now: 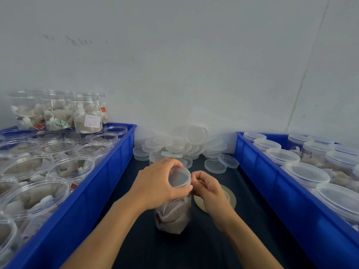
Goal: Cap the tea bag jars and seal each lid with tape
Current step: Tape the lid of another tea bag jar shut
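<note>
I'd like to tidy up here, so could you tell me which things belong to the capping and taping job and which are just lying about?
In use:
- jar with lid, gripped by left hand
- right hand pinching at the lid's edge
- tape roll
- loose lids
- open jars

Not part of it:
- wall

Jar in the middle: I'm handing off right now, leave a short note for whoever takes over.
Left hand: grips the lid on the jar standing on the dark mat between the crates.
Right hand: fingers pinched at the lid's edge, apparently on tape; the tape itself is too faint to see. Tape roll lies under that hand.
Done: this jar is capped; right crate holds lidded jars.
Left: finish this seal; left crate holds open jars; spare lids are piled by the wall.
</note>
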{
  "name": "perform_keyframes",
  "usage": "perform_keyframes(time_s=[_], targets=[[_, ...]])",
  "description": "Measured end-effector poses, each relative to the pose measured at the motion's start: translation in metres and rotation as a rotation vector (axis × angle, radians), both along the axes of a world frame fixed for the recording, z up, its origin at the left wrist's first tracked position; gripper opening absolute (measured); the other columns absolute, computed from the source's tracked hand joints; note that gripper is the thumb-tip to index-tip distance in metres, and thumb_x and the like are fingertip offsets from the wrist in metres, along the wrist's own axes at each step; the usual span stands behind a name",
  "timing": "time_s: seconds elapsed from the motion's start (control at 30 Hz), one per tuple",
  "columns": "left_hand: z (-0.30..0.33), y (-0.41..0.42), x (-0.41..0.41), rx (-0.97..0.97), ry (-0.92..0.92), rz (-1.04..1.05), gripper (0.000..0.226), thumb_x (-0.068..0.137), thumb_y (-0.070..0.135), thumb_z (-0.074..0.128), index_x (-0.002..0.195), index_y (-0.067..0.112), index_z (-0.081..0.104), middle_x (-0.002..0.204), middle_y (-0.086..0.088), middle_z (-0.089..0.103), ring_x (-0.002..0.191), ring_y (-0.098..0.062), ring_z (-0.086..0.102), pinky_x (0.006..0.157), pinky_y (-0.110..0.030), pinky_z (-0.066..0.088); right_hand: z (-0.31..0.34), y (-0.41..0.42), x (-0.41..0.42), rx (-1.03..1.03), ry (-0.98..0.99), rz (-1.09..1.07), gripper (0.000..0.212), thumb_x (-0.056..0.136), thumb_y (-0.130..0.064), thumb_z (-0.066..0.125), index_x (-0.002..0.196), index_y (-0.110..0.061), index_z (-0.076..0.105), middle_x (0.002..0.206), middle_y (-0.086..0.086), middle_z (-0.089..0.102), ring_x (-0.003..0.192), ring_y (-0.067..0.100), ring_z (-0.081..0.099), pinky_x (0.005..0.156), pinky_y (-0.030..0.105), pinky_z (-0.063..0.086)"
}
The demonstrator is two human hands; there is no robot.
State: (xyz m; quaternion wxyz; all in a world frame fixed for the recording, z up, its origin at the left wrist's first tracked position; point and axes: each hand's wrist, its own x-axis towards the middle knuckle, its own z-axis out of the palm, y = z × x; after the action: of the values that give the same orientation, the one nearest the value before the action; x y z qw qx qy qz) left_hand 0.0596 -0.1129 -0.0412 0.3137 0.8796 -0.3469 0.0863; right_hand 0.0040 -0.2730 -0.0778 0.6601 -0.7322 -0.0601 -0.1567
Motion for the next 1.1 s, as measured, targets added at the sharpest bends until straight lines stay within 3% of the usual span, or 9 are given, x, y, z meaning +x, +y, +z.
perform_keyframes(time_s=[0.23,0.37,0.53,0.73,0.87,1.0,1.1], targets=[[0.001,-0.002,0.001,0.012,-0.014,0.001,0.058,0.075,0.059,0.070,0.124,0.037,0.050,0.118,0.023,0.053,0.106,0.000,0.052,0.091,-0.027,0.046,0.000,0.002,-0.002,-0.003,-0.066,-0.089,0.019,0.101,-0.004,0.037,0.093,0.009,0.049,0.084,0.005,0.057,0.079,0.010,0.059,0.082,0.029,0.053],[0.001,-0.002,0.000,0.003,-0.011,0.001,0.057,0.075,0.059,0.071,0.123,0.038,0.050,0.115,0.024,0.052,0.104,0.001,0.052,0.090,-0.026,0.047,-0.003,0.009,0.001,0.037,-0.019,-0.107,0.019,0.101,-0.004,0.038,0.084,-0.007,0.048,0.082,0.009,0.051,0.079,0.019,0.049,0.079,0.035,0.046],[-0.002,-0.004,-0.004,0.030,-0.026,-0.027,0.061,0.071,0.064,0.068,0.123,0.040,0.049,0.116,0.026,0.051,0.106,0.002,0.051,0.092,-0.026,0.045,-0.009,0.009,0.008,0.155,0.036,-0.077,0.017,0.101,-0.011,0.042,0.094,0.001,0.053,0.084,0.011,0.051,0.081,0.024,0.047,0.075,0.036,0.041],[0.000,-0.001,0.001,-0.011,0.012,-0.005,0.060,0.070,0.064,0.068,0.122,0.039,0.051,0.116,0.024,0.055,0.108,0.000,0.054,0.095,-0.032,0.048,-0.011,0.009,0.005,0.417,0.012,0.111,0.029,0.100,-0.028,0.041,0.110,-0.006,0.057,0.095,0.005,0.066,0.082,0.010,0.062,0.070,0.021,0.050],[-0.001,-0.001,-0.001,-0.007,0.002,-0.035,0.066,0.065,0.067,0.062,0.123,0.038,0.051,0.112,0.027,0.053,0.104,0.003,0.053,0.092,-0.027,0.048,-0.007,0.014,0.001,0.511,0.052,0.268,0.038,0.100,-0.028,0.038,0.129,-0.004,0.047,0.114,0.010,0.065,0.101,0.018,0.063,0.083,0.030,0.053],[-0.003,-0.001,0.002,0.001,-0.002,-0.072,0.061,0.072,0.058,0.072,0.125,0.035,0.050,0.119,0.023,0.056,0.107,0.002,0.054,0.091,-0.025,0.048,-0.004,0.014,0.002,0.582,0.110,0.329,0.029,0.098,-0.029,0.042,0.121,-0.014,0.049,0.117,0.009,0.063,0.107,0.023,0.059,0.097,0.044,0.045],[-0.003,-0.003,0.005,0.011,-0.013,-0.071,0.063,0.073,0.058,0.073,0.126,0.035,0.046,0.121,0.022,0.054,0.105,0.002,0.052,0.084,-0.016,0.043,-0.003,0.014,0.005,0.570,0.119,0.282,0.029,0.101,-0.030,0.037,0.121,-0.014,0.049,0.112,0.008,0.066,0.101,0.020,0.064,0.088,0.039,0.051]])
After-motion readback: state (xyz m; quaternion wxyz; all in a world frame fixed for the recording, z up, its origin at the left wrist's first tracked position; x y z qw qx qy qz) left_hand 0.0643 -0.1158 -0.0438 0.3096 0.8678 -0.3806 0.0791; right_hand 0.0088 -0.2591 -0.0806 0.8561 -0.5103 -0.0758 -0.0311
